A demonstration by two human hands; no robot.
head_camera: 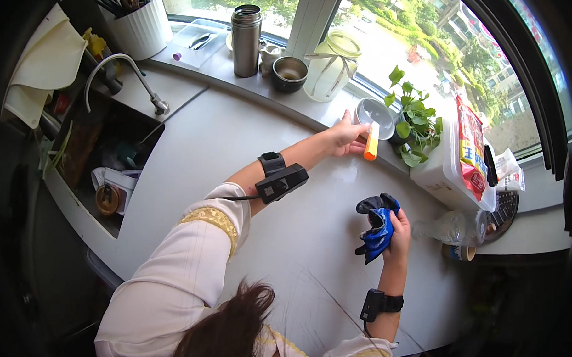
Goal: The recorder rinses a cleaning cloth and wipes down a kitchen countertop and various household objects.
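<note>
My left hand [349, 139] reaches out beside the windowsill, its thumb and fingers on a slim orange and yellow object [371, 144]; its exact kind is unclear. Just behind that object, a clear bowl [375, 116] sits on the sill. Over the right part of the white countertop [283, 254], my right hand [398, 232] grips a crumpled blue and black fabric item [378, 229] with pointed edges. Part of this item is hidden by my fingers. A clear plastic bottle [459, 227] lies on its side to the right of my right hand.
Along the sill stand a steel flask [246, 42], a dark cup [289, 75], a glass jar [332, 69] and a potted plant [415, 128]. A red snack bag [471, 152] rests on a white bin [435, 176]. The sink [103, 139] with its curved faucet [129, 59] is at left.
</note>
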